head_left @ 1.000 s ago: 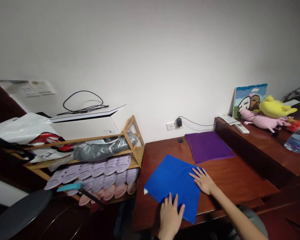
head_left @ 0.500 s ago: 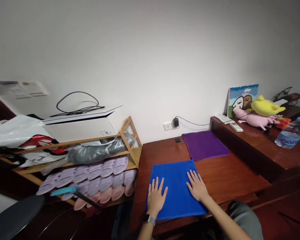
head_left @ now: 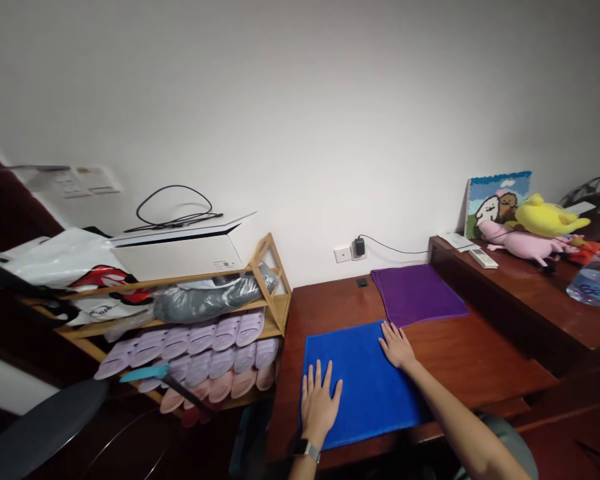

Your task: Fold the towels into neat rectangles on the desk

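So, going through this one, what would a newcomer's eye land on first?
The bright blue towel flat on the wooden desk stands out first, with the left hand resting on it, the right hand at its far edge, and a purple towel just beyond. At right, a yellow plush toy and a pink plush toy sit on a raised wooden shelf. At left, a bamboo rack holds rows of lilac slippers.

water bottle (head_left: 596, 283): blue letters on the label read "Gan", the rest curves out of sight | white box (head_left: 177, 257): small print near one corner, too small to read | plastic bag (head_left: 100, 311): dark lettering, unreadable | wall panel (head_left: 75, 181): printed text, unreadable
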Action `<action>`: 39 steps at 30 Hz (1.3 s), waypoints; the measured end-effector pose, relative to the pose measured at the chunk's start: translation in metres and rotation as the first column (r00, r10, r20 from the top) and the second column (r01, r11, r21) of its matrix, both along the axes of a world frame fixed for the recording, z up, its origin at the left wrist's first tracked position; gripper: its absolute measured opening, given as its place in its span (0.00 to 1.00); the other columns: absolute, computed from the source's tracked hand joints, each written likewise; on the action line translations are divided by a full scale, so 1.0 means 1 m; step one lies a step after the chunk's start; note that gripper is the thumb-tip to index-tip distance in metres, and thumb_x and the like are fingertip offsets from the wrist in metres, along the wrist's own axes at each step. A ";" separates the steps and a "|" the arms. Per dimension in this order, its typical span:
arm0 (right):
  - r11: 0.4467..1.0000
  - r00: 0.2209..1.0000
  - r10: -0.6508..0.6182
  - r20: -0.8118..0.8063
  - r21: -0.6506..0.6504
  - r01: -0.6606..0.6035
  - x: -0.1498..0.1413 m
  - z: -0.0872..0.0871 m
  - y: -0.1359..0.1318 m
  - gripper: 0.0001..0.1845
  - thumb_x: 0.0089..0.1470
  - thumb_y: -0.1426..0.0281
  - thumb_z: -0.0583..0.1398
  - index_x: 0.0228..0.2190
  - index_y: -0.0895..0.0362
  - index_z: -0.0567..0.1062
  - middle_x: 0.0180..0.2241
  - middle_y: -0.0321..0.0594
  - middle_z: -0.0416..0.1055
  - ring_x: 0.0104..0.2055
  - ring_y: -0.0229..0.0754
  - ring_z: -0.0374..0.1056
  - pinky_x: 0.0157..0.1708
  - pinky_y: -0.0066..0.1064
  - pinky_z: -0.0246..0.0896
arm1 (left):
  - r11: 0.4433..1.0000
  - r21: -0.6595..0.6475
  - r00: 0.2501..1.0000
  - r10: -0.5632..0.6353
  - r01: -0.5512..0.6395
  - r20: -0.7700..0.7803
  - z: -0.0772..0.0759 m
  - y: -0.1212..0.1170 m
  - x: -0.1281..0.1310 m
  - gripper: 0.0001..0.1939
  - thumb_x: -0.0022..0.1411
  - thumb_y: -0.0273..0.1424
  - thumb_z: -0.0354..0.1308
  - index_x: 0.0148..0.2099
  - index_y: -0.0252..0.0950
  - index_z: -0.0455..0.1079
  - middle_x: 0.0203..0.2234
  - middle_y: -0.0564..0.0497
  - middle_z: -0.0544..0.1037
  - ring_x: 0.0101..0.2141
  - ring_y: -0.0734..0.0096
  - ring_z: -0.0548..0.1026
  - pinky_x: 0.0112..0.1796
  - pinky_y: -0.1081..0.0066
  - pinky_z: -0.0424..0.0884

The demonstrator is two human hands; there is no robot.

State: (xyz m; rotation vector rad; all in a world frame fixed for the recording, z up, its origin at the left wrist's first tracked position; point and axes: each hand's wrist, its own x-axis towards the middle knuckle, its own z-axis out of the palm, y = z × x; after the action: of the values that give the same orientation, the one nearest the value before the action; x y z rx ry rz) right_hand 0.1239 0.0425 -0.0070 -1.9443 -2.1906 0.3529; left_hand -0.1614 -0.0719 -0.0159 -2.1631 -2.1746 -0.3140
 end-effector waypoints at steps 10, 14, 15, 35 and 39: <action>0.997 0.999 0.031 0.008 0.065 -0.032 0.011 -0.013 -0.003 0.36 0.69 0.60 0.42 0.73 0.61 0.50 0.75 0.42 0.44 0.78 0.47 0.37 0.75 0.49 0.32 | 0.988 0.077 0.991 -0.133 0.134 -0.019 -0.001 0.020 0.015 0.31 0.76 0.47 0.42 0.75 0.42 0.57 0.73 0.44 0.59 0.72 0.49 0.56 0.68 0.44 0.55; 0.999 0.999 0.030 -0.013 0.041 -0.029 0.010 -0.013 0.000 0.37 0.70 0.57 0.40 0.73 0.61 0.51 0.75 0.44 0.46 0.77 0.48 0.38 0.74 0.50 0.33 | 0.945 0.065 0.946 -0.322 0.321 0.017 0.012 0.061 0.070 0.29 0.78 0.43 0.38 0.76 0.43 0.55 0.74 0.46 0.58 0.72 0.56 0.55 0.69 0.48 0.54; 0.999 0.999 0.029 -0.014 0.041 -0.028 0.010 -0.014 0.001 0.37 0.71 0.57 0.40 0.73 0.61 0.51 0.75 0.44 0.46 0.77 0.48 0.38 0.74 0.50 0.33 | 0.935 0.046 0.935 -0.352 0.351 0.033 0.014 0.074 0.087 0.29 0.78 0.43 0.38 0.76 0.43 0.55 0.74 0.46 0.58 0.72 0.56 0.54 0.70 0.49 0.53; 1.000 0.994 0.016 0.112 0.008 -0.017 0.010 -0.028 0.008 0.37 0.70 0.59 0.39 0.73 0.62 0.49 0.75 0.42 0.43 0.78 0.47 0.37 0.75 0.48 0.32 | 0.992 -0.119 0.999 -0.042 0.038 -0.033 -0.001 0.118 -0.058 0.33 0.77 0.47 0.35 0.77 0.39 0.51 0.75 0.45 0.52 0.74 0.55 0.50 0.70 0.53 0.50; 0.999 0.992 0.009 0.126 0.036 -0.013 0.001 -0.025 0.009 0.37 0.69 0.61 0.40 0.73 0.64 0.48 0.75 0.44 0.42 0.78 0.47 0.36 0.75 0.48 0.29 | 0.994 -0.102 0.999 -0.029 0.025 -0.038 -0.004 0.119 -0.050 0.33 0.77 0.46 0.35 0.77 0.40 0.51 0.75 0.46 0.52 0.74 0.55 0.50 0.71 0.52 0.47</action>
State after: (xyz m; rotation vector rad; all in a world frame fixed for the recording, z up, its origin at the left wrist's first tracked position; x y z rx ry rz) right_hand 0.1251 0.0514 -0.0323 -1.9864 -2.2678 0.1952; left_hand -0.2115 0.0470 -0.0195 -2.2320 -2.1881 -0.1640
